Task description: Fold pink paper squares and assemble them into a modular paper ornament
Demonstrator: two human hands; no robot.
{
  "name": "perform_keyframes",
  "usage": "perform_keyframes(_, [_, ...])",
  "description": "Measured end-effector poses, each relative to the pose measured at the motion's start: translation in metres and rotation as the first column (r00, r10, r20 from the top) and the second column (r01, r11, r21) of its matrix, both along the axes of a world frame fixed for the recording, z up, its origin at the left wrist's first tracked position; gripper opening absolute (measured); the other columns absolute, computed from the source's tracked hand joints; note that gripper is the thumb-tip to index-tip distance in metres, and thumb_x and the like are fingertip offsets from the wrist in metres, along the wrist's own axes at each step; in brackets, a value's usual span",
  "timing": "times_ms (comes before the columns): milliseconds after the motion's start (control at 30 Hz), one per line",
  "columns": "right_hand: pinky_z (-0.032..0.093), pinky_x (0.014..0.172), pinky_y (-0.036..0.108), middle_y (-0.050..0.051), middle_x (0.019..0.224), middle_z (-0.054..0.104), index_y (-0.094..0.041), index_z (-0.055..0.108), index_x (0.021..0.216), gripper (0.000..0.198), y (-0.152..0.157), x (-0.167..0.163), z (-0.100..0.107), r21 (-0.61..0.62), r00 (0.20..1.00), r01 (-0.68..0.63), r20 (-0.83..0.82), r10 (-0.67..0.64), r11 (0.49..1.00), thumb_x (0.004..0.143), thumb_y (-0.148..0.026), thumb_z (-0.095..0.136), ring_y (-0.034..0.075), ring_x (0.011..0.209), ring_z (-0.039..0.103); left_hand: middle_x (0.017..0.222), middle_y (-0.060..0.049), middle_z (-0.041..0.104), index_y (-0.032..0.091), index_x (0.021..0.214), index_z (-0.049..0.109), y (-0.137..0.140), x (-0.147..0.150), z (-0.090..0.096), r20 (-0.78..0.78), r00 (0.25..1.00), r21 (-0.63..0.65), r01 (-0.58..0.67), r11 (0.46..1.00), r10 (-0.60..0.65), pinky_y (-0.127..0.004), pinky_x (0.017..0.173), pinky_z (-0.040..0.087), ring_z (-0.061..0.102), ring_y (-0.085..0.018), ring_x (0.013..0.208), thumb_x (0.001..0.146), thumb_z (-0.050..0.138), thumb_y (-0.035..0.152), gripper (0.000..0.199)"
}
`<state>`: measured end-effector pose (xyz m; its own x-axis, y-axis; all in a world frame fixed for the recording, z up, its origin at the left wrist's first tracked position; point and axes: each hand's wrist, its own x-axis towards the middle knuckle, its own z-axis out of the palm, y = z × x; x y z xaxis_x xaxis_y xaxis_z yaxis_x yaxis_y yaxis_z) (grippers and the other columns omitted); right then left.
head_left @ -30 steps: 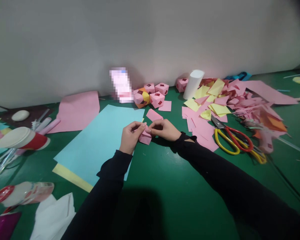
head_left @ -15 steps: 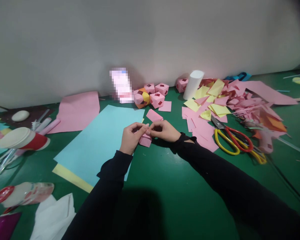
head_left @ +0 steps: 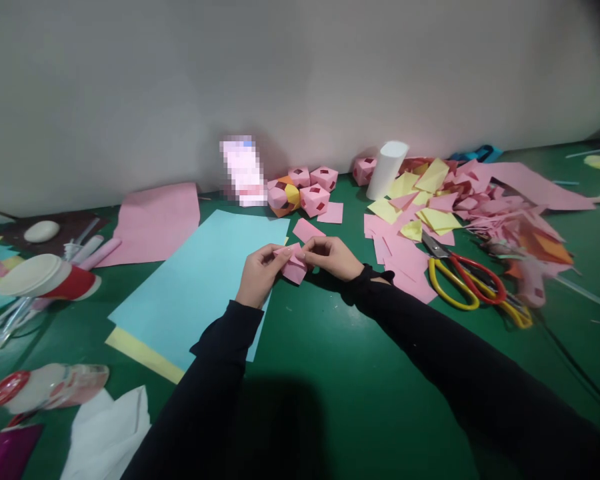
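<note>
Between my two hands is a small folded piece of pink paper [head_left: 295, 268], held just above the green table. My left hand [head_left: 259, 272] pinches its left side between thumb and fingers. On the other side, my right hand [head_left: 334, 257] grips the paper's right edge with thumb and forefinger. A flat pink paper square [head_left: 307, 230] lies just beyond my fingers, and another pink square [head_left: 331, 213] is farther back. Several folded pink paper balls [head_left: 314, 200] with dark openings cluster behind these; one has orange and yellow parts.
Light blue sheets [head_left: 195, 287] lie left of my hands. Scissors [head_left: 463, 273] with red and yellow handles, a pink glue gun [head_left: 531, 283] and heaped paper pieces [head_left: 490, 200] are to the right. A lidded paper cup [head_left: 75, 283] and a bottle [head_left: 55, 388] lie at left. A phone [head_left: 244, 170] leans on the wall.
The fingers have spread slightly apart, and more of the pink paper's folded faces shows between them. My right hand has shifted a little to the right.
</note>
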<state>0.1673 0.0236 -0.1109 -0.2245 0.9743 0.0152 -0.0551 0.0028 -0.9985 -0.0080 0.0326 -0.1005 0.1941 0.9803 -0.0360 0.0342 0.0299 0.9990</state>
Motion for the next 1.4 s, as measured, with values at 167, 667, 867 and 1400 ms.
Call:
perform_keyframes(167, [0.043, 0.055, 0.025, -0.002, 0.059, 0.061, -0.016, 0.061, 0.069, 0.035, 0.0013, 0.0017, -0.0006, 0.007, 1.000, 0.000, 0.001, 0.000, 1.000, 0.070, -0.048, 0.076, 0.010, 0.054, 0.054, 0.057, 0.002, 0.056, 0.015, 0.068, 0.067, 0.0001, -0.0001, -0.0018, 0.000, 1.000, 0.000, -0.001, 1.000, 0.001, -0.023, 0.052, 0.035, 0.046, -0.010, 0.054, 0.071, 0.077, 0.044, 0.031])
perform_keyframes(667, [0.043, 0.056, 0.026, -0.002, 0.060, 0.061, -0.016, 0.062, 0.071, 0.031, 0.0030, 0.0026, -0.0076, 0.045, 0.998, 0.022, -0.063, -0.019, 0.999, 0.074, -0.044, 0.074, 0.010, 0.055, 0.054, 0.057, 0.002, 0.054, 0.014, 0.064, 0.065, 0.0001, -0.0019, -0.0037, 0.006, 1.000, 0.005, 0.018, 1.000, -0.018, -0.023, 0.053, 0.034, 0.045, -0.010, 0.055, 0.071, 0.076, 0.043, 0.032])
perform_keyframes(867, [0.042, 0.055, 0.025, -0.001, 0.059, 0.061, -0.015, 0.063, 0.071, 0.029, 0.0032, 0.0031, -0.0076, 0.052, 0.999, 0.026, -0.047, -0.024, 0.998, 0.076, -0.042, 0.073, 0.010, 0.054, 0.054, 0.060, 0.002, 0.057, 0.013, 0.069, 0.068, 0.0005, -0.0027, -0.0049, 0.008, 1.000, -0.006, 0.023, 1.000, -0.023, -0.023, 0.055, 0.037, 0.048, -0.010, 0.057, 0.072, 0.076, 0.041, 0.029])
perform_keyframes(1400, [0.043, 0.055, 0.025, -0.001, 0.059, 0.062, -0.015, 0.064, 0.071, 0.028, 0.0016, 0.0027, -0.0048, 0.048, 0.999, 0.028, -0.027, -0.027, 0.998, 0.077, -0.041, 0.072, 0.010, 0.054, 0.054, 0.063, -0.001, 0.063, 0.012, 0.073, 0.071, -0.0005, -0.0021, -0.0047, 0.039, 0.998, -0.048, 0.056, 0.997, -0.054, -0.027, 0.061, 0.044, 0.055, -0.013, 0.061, 0.070, 0.078, 0.040, 0.029])
